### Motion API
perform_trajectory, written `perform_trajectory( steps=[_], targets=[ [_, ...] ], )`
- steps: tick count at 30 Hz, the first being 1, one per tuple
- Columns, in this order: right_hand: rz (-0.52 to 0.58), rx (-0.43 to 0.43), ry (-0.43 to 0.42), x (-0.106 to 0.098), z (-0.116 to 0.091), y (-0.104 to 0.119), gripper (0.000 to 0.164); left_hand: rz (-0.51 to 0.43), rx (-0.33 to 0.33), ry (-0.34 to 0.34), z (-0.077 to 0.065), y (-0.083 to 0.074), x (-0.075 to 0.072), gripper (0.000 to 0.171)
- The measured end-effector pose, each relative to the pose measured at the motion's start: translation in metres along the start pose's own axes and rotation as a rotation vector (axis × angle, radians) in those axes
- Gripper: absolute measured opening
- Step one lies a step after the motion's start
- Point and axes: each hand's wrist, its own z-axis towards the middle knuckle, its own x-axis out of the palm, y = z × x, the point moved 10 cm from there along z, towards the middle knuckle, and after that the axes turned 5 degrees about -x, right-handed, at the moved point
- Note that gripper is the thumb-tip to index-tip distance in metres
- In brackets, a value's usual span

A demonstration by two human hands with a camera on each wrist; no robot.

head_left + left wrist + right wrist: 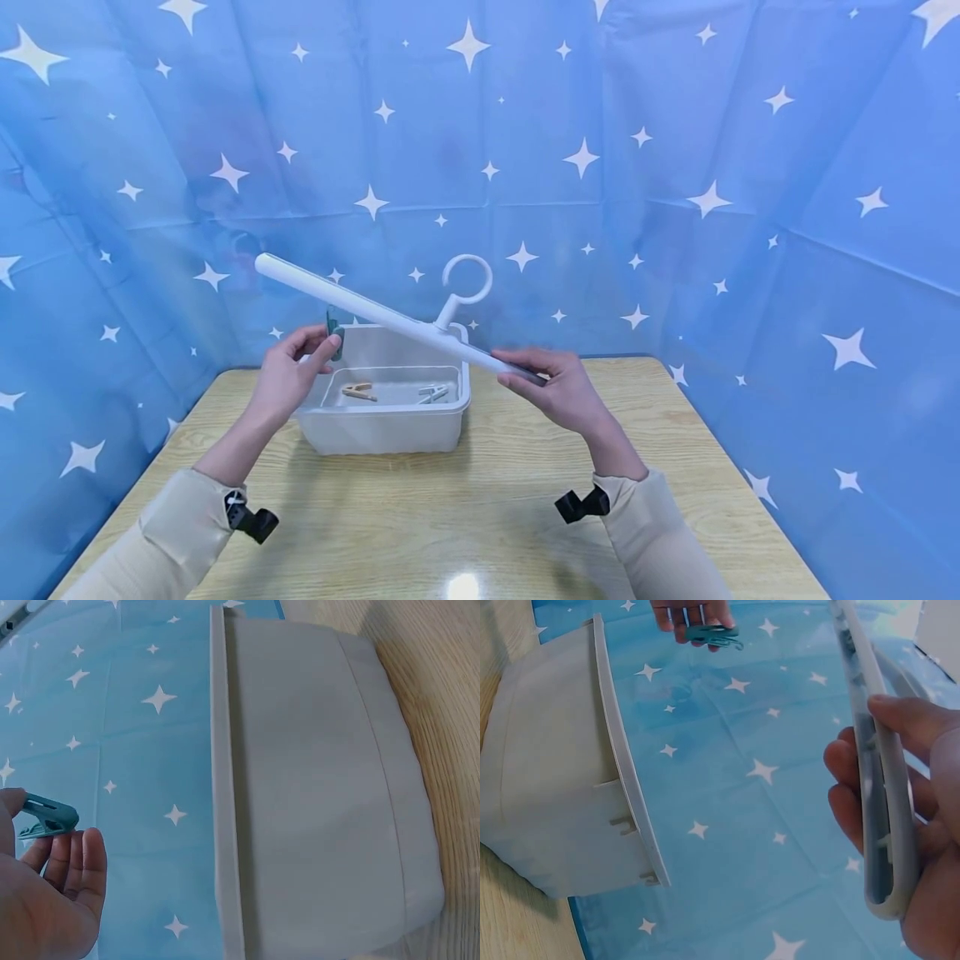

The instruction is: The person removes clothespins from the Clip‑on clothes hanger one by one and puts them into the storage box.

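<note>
A green clothespin [52, 816] is pinched between the thumb and fingers of my left hand [288, 371], above the left side of a white plastic bin. My right hand [555, 390] grips one end of a white hanger [360, 307], which slants up to the left over the bin with its round hook upward. In the right wrist view the thumb and fingers of that hand close around the hanger [889, 825], whose hollow underside shows. The clothespin [711, 634] also appears there, apart from the hanger.
The bin [382, 429] stands on a wood-grain table [525, 500]. Inside lie a tan clothespin [359, 392] and a pale grey one [432, 393]. A blue star-patterned curtain [525, 167] encloses the table at the back and sides.
</note>
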Motion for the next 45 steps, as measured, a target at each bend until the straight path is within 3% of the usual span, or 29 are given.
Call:
perform_trajectory(
  steps=[12, 19, 39, 45],
  targets=[
    [0.009, -0.007, 0.006, 0.001, -0.001, 0.0, 0.032, 0.109, -0.008, 0.006, 0.008, 0.021, 0.0, 0.065],
    [0.017, 0.02, 0.002, -0.001, -0.002, 0.001, 0.032, 0.153, -0.008, 0.007, 0.013, 0.028, 0.0, 0.059],
    [0.012, 0.004, 0.009, -0.003, -0.004, 0.004, 0.032, 0.206, -0.008, 0.019, 0.019, 0.035, 0.003, 0.061],
    [0.016, 0.004, 0.008, -0.004, -0.004, 0.004, 0.032, 0.217, 0.027, 0.003, 0.02, 0.032, 0.003, 0.059]
  ],
)
